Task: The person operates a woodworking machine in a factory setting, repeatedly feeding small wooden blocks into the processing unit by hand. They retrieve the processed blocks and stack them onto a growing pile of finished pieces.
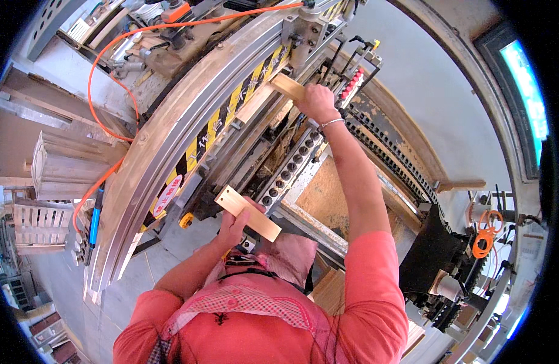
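A short, pale wooden board (261,223) with small dark holes near one end is in my left hand (232,227), my fingers closed around its middle. That hand is close to my body, in front of the machine. My right arm stretches forward over the machine. There my right hand (319,103) grips the near end of another wooden block (286,86), and a bracelet circles that wrist. Just left of this block, a pale wooden strip (255,103) lies along the machine, beside the yellow-and-black striped guard (234,104). The far fingers of my right hand are partly hidden.
A metal bar with a row of dark round fittings (287,175) runs below my right hand. Red knobs (352,84) stand beyond it. An orange hose (92,91) loops across the left side. A lit screen (525,91) is at the far right. Wooden crates (43,223) stand at left.
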A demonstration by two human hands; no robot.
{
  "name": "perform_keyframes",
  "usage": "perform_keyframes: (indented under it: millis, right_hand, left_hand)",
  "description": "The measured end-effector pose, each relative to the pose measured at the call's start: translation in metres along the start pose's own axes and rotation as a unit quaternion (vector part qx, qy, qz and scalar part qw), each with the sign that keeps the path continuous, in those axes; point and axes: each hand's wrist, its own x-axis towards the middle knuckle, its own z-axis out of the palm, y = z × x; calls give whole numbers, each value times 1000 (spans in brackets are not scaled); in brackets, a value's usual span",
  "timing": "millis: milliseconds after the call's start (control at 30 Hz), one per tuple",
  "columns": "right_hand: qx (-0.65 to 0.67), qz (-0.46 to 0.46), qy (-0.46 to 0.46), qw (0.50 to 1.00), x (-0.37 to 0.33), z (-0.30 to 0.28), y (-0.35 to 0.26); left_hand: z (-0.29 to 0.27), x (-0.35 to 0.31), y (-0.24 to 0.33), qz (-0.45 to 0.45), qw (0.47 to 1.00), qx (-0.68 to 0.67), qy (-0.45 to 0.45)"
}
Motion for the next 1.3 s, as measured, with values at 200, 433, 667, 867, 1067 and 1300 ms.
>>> perform_keyframes:
  millis: [200, 433, 667, 867, 1067, 1300]
  right_hand:
    - [-24, -4, -8, 1000, -2, -4, -10]
    - [-12, -13, 6, 1000, 5, 0, -8]
    - [-17, -20, 2, 1000, 11, -1, -15]
    - [-19, -1, 1, 1000, 11, 4, -16]
    - [-52, -10, 5, 999, 14, 1, -21]
    - [-55, -9, 0, 998, 15, 6, -17]
  left_hand:
    - [-8, 1, 1, -11, 998, 44, -48]
    - [-6, 1, 7, -18, 997, 39, -69]
    - [-1, -1, 4, -10, 998, 53, -45]
    - [-6, -2, -5, -19, 998, -33, -46]
    - [-6, -2, -9, -21, 999, 25, -35]
    - [-11, 4, -12, -18, 998, 13, -52]
